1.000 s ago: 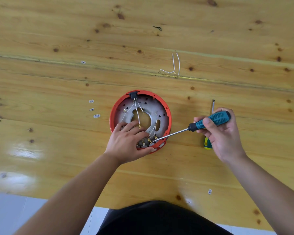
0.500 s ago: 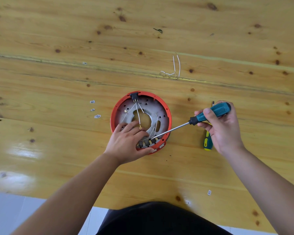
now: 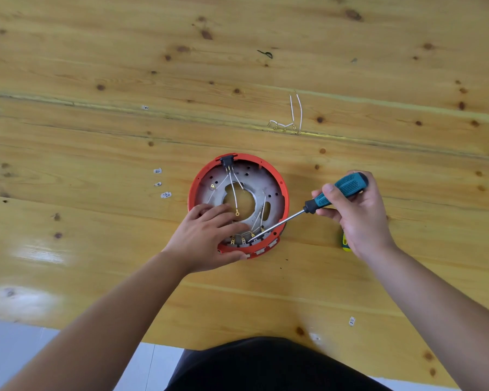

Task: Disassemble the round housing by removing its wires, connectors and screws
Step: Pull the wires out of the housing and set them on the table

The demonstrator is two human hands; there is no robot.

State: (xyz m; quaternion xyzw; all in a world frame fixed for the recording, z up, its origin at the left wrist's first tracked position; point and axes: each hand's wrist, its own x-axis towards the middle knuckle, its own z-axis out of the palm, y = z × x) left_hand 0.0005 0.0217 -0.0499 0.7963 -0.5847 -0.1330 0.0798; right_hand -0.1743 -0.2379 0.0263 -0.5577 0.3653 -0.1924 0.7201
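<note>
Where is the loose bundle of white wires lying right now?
In the head view, the loose bundle of white wires lies on the wooden table, beyond the red round housing, apart from both hands.

**Camera set-up: one head-worn view**

Single wide-angle view, worn on the person's head, facing forward and steeply down onto the wooden table (image 3: 96, 221). Near range: both forearms enter from the bottom edge, dark clothing at bottom centre. Round housing (image 3: 266, 176) sits mid-frame. Table planks bow with lens distortion. No second view to share ground with
</note>
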